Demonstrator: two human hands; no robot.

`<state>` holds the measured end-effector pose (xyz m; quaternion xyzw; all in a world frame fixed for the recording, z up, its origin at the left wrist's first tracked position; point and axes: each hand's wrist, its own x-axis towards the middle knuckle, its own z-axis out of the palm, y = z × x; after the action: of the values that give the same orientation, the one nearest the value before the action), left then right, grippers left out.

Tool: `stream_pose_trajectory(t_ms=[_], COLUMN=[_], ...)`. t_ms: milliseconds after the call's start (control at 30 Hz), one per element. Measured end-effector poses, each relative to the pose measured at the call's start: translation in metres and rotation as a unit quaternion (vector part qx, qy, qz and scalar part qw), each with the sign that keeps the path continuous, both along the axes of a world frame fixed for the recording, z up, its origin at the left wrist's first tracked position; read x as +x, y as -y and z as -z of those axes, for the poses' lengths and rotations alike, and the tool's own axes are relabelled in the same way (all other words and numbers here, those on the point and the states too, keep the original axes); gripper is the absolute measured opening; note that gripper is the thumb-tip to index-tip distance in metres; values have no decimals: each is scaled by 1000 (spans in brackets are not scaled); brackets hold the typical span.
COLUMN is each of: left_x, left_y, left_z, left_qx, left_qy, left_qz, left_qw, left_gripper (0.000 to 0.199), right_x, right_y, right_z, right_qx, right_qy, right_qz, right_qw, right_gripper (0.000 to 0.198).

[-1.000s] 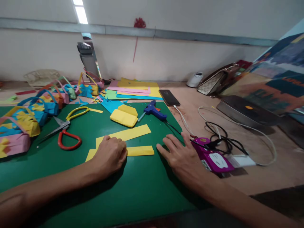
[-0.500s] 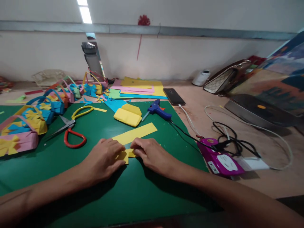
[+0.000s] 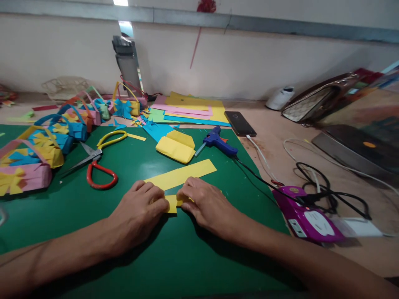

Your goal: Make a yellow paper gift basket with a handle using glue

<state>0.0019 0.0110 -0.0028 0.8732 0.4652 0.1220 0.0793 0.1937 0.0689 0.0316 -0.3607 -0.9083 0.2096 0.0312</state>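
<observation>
My left hand is closed on the left part of a small folded piece of yellow paper, thumb and fingers curled over it. At the paper's right end, my right hand grips it with bent fingers, hiding that end. The paper is low over the green mat. Just beyond both hands lies a flat yellow paper strip, slanting up to the right. Farther back rests a folded yellow paper basket body. A blue glue gun lies to its right, its glue stick pointing toward it.
Scissors with one yellow and one red handle lie open at left, near a row of small paper baskets. Paper sheets and a phone lie behind. A purple power strip with tangled cords is at right.
The view has tilted down and swung slightly left. My left thumb has shifted up over the yellow paper; both hands keep their hold on it.
</observation>
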Motion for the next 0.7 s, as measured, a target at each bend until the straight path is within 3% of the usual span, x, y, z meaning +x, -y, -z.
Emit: stream_pose_trajectory(t_ms=[400,700], left_x=[14,20], left_y=[-4,-10], left_z=[-10,-12], left_qx=[-74,-94], left_qy=[43,46], left_qz=[-90,-133], left_qw=[992,986], left_gripper=[23,24], right_x=[-1,-3], right_y=[0,2], right_z=[3,8], right_qx=[11,17], right_qy=[-16,-41], right_qz=[-19,26], right_qw=[1000,999], right_gripper=[18,17])
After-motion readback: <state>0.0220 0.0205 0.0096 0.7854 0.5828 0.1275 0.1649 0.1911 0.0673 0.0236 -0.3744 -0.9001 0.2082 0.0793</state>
